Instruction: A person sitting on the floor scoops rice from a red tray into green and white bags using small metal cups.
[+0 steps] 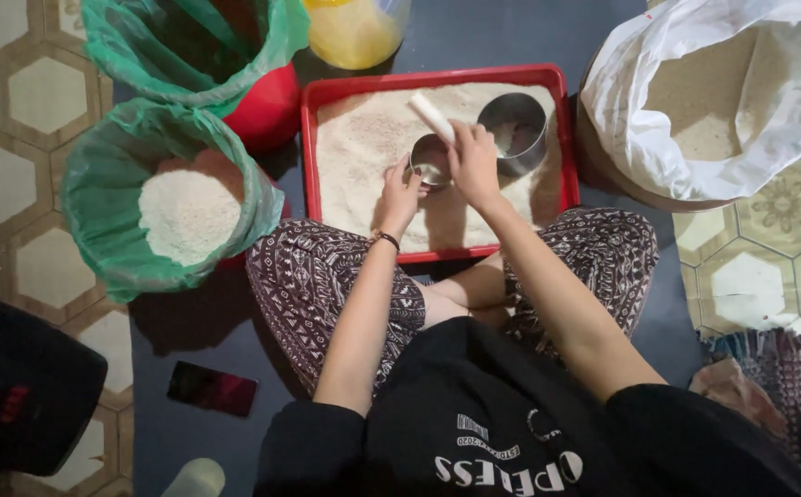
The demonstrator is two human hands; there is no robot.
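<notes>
Black-shirted torso and patterned trousers of a seated, cross-legged person, knees against the near edge of a red tray (306, 120) filled with pale grain. Left hand (402, 195): fingers closed around the side of a small metal cup (431, 162) standing in the grain near the tray's middle. Right hand (474, 164): clamped on a white stick (432, 117) laid across the cup's rim. Larger metal cup (513, 131): toward the tray's far right corner, untouched. Small cup: judged rigid, smooth, light when empty, heavier filled; best held around its wall. Floor, left: green-lined basin (106, 221) of white grain, phone (212, 387). Right: white sack (658, 120) of grain. Beyond the tray: yellow container (354, 32).
</notes>
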